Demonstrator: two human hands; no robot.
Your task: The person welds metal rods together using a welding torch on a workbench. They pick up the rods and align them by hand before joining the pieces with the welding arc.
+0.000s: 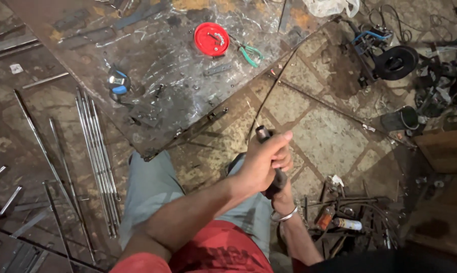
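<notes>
We saw both hands wrapped around one dark handle, just off the near edge of the steel sheet. The left hand was fisted tight about its upper part, thumb laid along the top. The right hand sat directly beneath the left, touching it, and was mostly hidden — it seemed clamped on the handle's lower end, a metal bangle at the wrist. From the handle's tip a thin rod ran up and away, passing over the sheet's right corner.

On the sheet lay a red lid holding small screws, green pliers just right of it, and a tape measure nearer the left edge. Left of the sheet, a bundle of bright rods lay on the floor — well apart from the hands.
</notes>
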